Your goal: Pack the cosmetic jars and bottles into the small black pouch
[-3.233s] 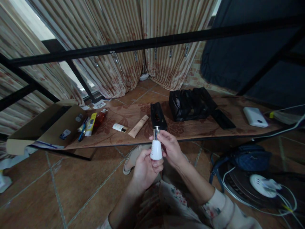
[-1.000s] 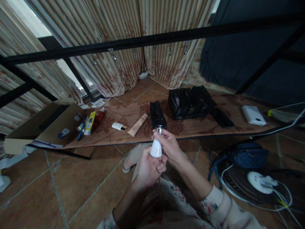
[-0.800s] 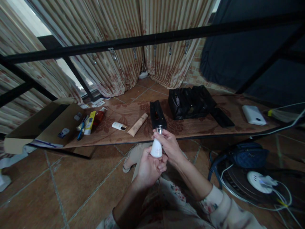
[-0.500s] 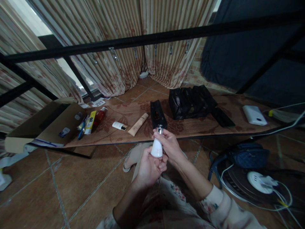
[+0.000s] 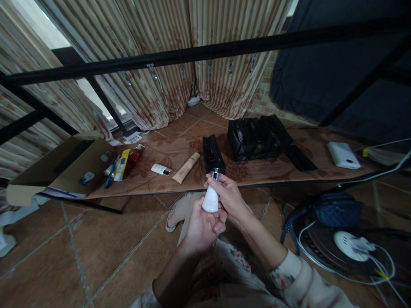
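Note:
A small white bottle (image 5: 211, 201) with a silver top is held upright in front of me, above my lap. My right hand (image 5: 228, 196) is wrapped round its upper part, with fingers at the silver neck. My left hand (image 5: 201, 226) sits just under the bottle's base, palm up and fingers curled. Behind the bottle, a low brown patterned board (image 5: 257, 171) carries a black case (image 5: 212, 155), a beige tube (image 5: 186, 168) and a small white tube (image 5: 161, 170).
A black bag (image 5: 257, 139), a flat black item (image 5: 300, 158) and a white box (image 5: 343, 155) lie on the board. A cardboard box (image 5: 64, 169) with small items stands at the left. A blue bag (image 5: 334, 208) and a white power strip (image 5: 351, 247) with cables are on the right floor.
The left hand has slipped from gripping the bottle's body to cupping under its base. The right hand stays on the bottle's upper part. The bottle has hardly moved.

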Available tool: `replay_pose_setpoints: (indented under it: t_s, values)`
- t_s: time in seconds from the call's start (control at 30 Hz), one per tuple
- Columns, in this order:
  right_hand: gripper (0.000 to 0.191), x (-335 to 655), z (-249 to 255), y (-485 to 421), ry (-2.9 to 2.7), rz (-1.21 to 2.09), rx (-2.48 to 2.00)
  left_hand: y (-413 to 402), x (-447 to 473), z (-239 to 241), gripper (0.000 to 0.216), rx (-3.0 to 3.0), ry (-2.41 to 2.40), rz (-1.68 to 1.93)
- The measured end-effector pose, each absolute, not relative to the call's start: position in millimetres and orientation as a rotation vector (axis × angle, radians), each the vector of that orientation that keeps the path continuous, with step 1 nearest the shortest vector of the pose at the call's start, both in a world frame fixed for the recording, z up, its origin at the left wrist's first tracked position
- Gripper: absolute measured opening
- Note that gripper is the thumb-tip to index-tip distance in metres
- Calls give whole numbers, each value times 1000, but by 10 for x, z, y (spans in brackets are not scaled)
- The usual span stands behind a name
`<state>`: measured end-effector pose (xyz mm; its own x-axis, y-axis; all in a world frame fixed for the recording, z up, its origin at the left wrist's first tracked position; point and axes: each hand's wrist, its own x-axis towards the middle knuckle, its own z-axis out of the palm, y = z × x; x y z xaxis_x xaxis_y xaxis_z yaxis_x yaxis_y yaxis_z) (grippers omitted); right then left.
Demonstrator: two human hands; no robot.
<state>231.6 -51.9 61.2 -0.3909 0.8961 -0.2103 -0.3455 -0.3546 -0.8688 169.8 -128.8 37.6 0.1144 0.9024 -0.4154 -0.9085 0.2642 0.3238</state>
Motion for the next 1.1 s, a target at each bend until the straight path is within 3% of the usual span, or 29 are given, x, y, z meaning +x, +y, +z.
replay_pose_setpoints:
  t_s: [0.73, 1.1]
  values:
    - [45, 2319, 580, -488, -999, 1835, -910, -1288, 1726, 393, 33, 74, 641, 1281]
    - [45, 2328, 493, -454, -1039, 1822, -895, -1296, 1772, 323, 43, 227, 724, 1312]
